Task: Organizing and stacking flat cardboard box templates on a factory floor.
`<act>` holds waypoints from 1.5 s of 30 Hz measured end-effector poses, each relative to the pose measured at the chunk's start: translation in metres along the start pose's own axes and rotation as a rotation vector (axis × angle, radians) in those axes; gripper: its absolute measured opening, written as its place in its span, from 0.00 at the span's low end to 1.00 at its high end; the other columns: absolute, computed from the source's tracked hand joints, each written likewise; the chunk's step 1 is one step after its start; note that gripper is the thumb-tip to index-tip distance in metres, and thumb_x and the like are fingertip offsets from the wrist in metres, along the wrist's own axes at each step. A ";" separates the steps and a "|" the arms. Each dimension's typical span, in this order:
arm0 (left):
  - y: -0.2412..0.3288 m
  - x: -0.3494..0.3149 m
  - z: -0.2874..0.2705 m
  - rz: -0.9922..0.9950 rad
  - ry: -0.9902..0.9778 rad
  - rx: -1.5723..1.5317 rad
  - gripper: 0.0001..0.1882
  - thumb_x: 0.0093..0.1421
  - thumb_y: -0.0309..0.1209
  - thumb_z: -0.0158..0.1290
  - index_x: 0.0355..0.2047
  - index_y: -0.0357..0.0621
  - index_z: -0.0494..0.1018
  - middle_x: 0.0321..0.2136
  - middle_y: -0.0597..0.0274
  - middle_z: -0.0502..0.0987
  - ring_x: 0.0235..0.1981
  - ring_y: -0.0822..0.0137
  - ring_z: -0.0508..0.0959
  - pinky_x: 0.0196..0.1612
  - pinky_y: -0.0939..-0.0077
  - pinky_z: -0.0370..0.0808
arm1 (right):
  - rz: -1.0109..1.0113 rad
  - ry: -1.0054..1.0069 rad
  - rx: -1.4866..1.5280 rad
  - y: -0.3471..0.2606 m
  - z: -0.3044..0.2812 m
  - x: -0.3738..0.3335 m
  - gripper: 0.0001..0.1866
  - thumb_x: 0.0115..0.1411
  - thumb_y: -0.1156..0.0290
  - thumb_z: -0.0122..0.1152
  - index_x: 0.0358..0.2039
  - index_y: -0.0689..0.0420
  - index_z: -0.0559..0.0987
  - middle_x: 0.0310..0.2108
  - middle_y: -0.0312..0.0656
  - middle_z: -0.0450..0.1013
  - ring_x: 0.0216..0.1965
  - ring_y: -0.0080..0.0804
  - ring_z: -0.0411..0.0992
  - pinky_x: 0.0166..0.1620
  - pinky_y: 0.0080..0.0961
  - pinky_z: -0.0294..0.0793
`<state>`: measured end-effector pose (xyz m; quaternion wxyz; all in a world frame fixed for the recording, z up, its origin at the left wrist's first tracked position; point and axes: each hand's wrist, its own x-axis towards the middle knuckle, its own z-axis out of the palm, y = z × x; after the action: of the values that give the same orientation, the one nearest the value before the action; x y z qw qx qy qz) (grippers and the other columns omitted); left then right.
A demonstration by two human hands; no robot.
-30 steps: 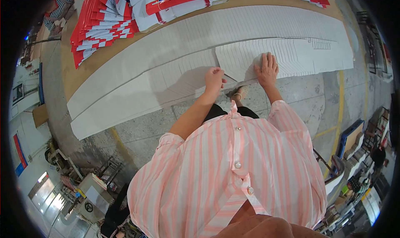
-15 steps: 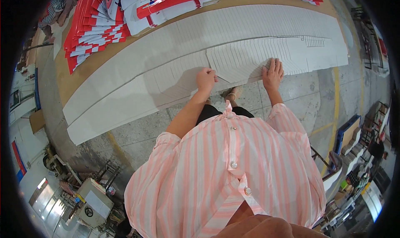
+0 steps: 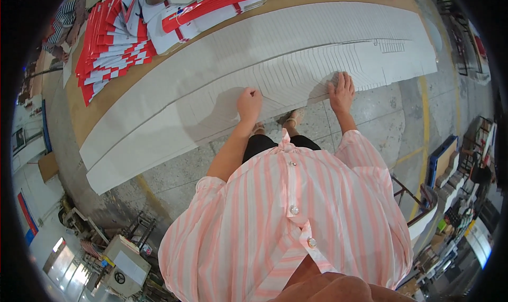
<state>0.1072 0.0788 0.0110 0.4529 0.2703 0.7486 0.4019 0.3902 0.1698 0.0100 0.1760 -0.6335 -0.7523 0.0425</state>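
Long whitish sheets of paper or card (image 3: 159,123) cover the table's near side. A dark seam or edge runs lengthwise between them, and rows of thin dark lines mark the right half of the near sheet. My left hand (image 3: 248,105) is closed in a fist resting on the near sheet, close to its front edge. Whether anything is inside those fingers is hidden. To the right, my right hand (image 3: 342,93) lies with fingers stretched out over the lined part, its palm at the front edge.
Fanned stacks of red and white printed pieces (image 3: 114,48) lie along the table's far side, over its brown top (image 3: 79,114). A machine with a small wheel (image 3: 124,270) stands at the lower left. On the right are stacked goods and a blue-edged board (image 3: 442,159).
My left hand has shifted slightly left along the near sheet. A dark slanting sheet edge beside it no longer stands out. My right hand stays flat in nearly the same place.
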 end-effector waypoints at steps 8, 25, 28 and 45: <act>0.056 0.018 0.063 0.177 -0.273 -0.096 0.08 0.52 0.28 0.49 0.30 0.37 0.73 0.21 0.63 0.73 0.20 0.74 0.74 0.21 0.81 0.70 | 0.048 0.051 -0.021 0.021 -0.003 0.005 0.30 0.53 0.58 0.52 0.53 0.58 0.60 0.55 0.51 0.55 0.57 0.49 0.51 0.56 0.45 0.49; 0.085 0.111 0.144 0.452 -0.146 0.464 0.09 0.47 0.31 0.49 0.28 0.46 0.76 0.25 0.55 0.76 0.30 0.56 0.76 0.33 0.66 0.71 | 0.123 0.015 0.004 0.034 -0.003 0.009 0.30 0.53 0.55 0.50 0.55 0.52 0.60 0.58 0.46 0.51 0.60 0.45 0.47 0.57 0.50 0.47; 0.090 0.116 0.145 0.410 -0.177 0.478 0.08 0.45 0.31 0.52 0.27 0.46 0.75 0.24 0.57 0.76 0.29 0.59 0.76 0.31 0.68 0.71 | 0.128 0.009 -0.025 0.032 -0.006 0.009 0.30 0.53 0.55 0.50 0.55 0.53 0.60 0.58 0.45 0.51 0.60 0.45 0.47 0.57 0.50 0.46; 0.095 0.112 0.147 0.552 -0.174 0.741 0.09 0.45 0.31 0.53 0.28 0.45 0.72 0.25 0.59 0.75 0.29 0.58 0.75 0.31 0.67 0.70 | 0.139 -0.003 -0.050 0.033 -0.004 0.009 0.30 0.55 0.54 0.48 0.55 0.53 0.59 0.59 0.45 0.50 0.61 0.43 0.45 0.58 0.50 0.44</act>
<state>0.1930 0.2679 0.0003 0.2631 0.6353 0.7011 0.1889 0.4217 0.1843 0.0064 0.1556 -0.6885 -0.7074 0.0365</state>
